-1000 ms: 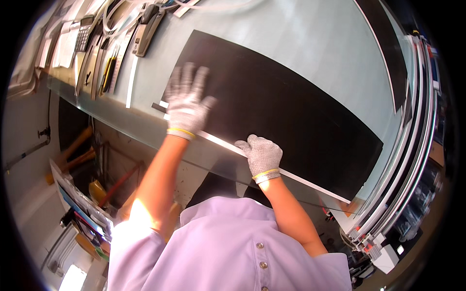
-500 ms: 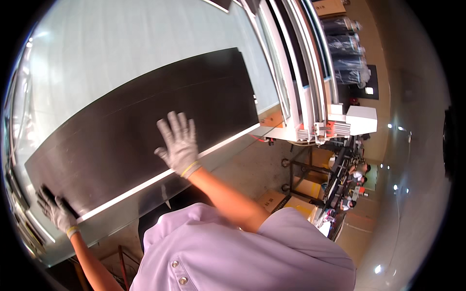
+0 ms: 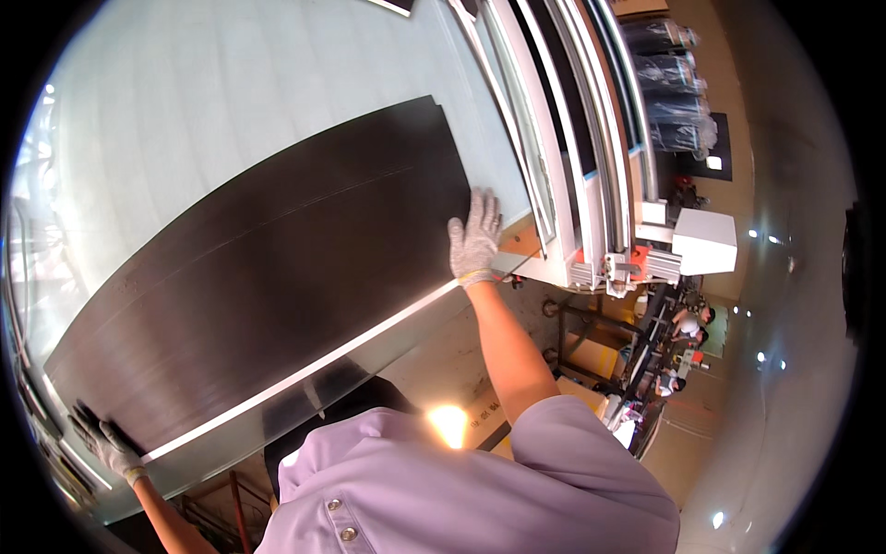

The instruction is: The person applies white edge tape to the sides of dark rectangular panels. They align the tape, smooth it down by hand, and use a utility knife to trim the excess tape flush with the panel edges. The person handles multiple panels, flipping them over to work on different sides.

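A large dark, flat sheet (image 3: 277,268) lies on the pale table surface (image 3: 231,83), its far edge curved and a thin pale line running across it. My left hand (image 3: 109,445), in a grey glove, rests on the sheet's near left corner with the fingers spread. At the sheet's right end, my gloved right hand (image 3: 475,237) lies flat over the near right corner, fingers stretched out. A white strip (image 3: 305,381) runs along the table's near edge, beside the sheet. Neither hand grips anything.
Metal rails (image 3: 591,120) run along the table's right side, with a white box-shaped housing (image 3: 704,242) at their near end. Plastic-wrapped rolls (image 3: 674,88) lie beyond them. A dark wheeled frame (image 3: 591,337) stands on the floor at right, and several people are farther off.
My right hand has moved right, from the middle of the sheet's near side to its right corner. My left hand stays at the left corner. The sheet appears slightly lower left in view.
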Demonstrator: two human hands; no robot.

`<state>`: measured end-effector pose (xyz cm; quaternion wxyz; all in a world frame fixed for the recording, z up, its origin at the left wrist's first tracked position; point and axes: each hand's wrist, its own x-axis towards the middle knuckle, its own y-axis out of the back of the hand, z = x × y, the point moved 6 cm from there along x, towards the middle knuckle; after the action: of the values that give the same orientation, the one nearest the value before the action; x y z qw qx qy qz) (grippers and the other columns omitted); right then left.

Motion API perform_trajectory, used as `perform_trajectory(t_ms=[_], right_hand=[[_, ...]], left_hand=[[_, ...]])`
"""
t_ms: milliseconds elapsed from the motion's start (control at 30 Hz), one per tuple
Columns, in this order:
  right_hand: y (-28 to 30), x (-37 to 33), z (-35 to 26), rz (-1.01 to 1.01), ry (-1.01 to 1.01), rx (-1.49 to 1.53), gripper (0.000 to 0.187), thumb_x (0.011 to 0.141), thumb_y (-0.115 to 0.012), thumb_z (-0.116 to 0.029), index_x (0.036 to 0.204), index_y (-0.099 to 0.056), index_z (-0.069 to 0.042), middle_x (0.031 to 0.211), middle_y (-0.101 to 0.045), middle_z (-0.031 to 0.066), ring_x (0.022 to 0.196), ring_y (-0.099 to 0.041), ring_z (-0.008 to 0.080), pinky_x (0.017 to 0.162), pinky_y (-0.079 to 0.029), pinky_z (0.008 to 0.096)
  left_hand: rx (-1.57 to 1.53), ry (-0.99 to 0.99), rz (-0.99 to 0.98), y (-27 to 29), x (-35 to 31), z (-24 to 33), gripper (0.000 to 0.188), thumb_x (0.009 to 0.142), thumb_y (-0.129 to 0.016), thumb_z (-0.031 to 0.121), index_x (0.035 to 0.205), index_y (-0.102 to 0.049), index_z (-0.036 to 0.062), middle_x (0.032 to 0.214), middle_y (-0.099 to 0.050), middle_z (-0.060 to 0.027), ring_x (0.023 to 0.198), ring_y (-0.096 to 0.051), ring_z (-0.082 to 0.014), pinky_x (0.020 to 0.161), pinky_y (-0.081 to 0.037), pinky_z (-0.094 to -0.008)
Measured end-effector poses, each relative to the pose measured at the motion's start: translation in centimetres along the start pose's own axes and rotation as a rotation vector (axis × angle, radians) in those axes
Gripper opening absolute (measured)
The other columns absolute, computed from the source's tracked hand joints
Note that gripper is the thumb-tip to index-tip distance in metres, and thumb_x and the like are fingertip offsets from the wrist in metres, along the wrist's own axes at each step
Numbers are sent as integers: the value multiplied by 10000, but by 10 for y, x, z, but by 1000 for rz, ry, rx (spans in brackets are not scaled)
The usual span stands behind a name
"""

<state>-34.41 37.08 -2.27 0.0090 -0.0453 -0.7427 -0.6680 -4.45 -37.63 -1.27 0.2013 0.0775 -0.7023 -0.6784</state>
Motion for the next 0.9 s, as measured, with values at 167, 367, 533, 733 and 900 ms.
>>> perform_trajectory(t_ms=[167, 367, 533, 733, 900], right_hand=[[-7, 15, 32, 89, 13, -10, 690, 965, -550, -408, 1536, -327, -92, 1579, -297, 224, 1460, -263, 429, 1195, -198, 564], [3, 9, 35, 315, 54, -59, 577, 1004, -537, -400, 1430, -473, -15, 1452, -493, 217, 1368, -430, 395, 1148, -316, 525], [42, -43, -149, 419, 454, 226, 489, 955, -605, -250, 1361, -534, 14, 1409, -513, 228, 1322, -457, 420, 1125, -328, 530], [9, -221, -406, -324, 1193, 399, 918, 803, -714, -544, 1491, -402, -22, 1591, -324, 185, 1483, -277, 373, 1207, -192, 536], [5, -263, -382, -442, 1245, 247, 1151, 631, -802, -594, 1498, -356, 18, 1610, -281, 205, 1501, -242, 376, 1210, -185, 536]], left_hand=[[-11, 220, 91, -14, -13, -22, 682, 1048, -400, 464, 1597, -218, 104, 1645, -246, -141, 1518, -201, -325, 1224, -169, -442], [191, 619, 346, -4, -30, -48, 542, 1058, -396, 303, 1499, -373, -12, 1526, -414, -229, 1421, -379, -342, 1183, -294, -384], [-411, 1090, 967, 7, -98, -57, 393, 1040, -477, 141, 1402, -501, -10, 1403, -532, -178, 1272, -553, -289, 1086, -453, -337], [-536, 945, 791, 44, -141, -3, 401, 1060, -432, 172, 1390, -501, -44, 1380, -540, -203, 1280, -543, -307, 1095, -419, -380], [-631, 1064, 652, 55, -209, 23, 396, 1051, -468, 198, 1369, -531, -30, 1367, -554, -199, 1264, -551, -310, 1084, -417, -385]])
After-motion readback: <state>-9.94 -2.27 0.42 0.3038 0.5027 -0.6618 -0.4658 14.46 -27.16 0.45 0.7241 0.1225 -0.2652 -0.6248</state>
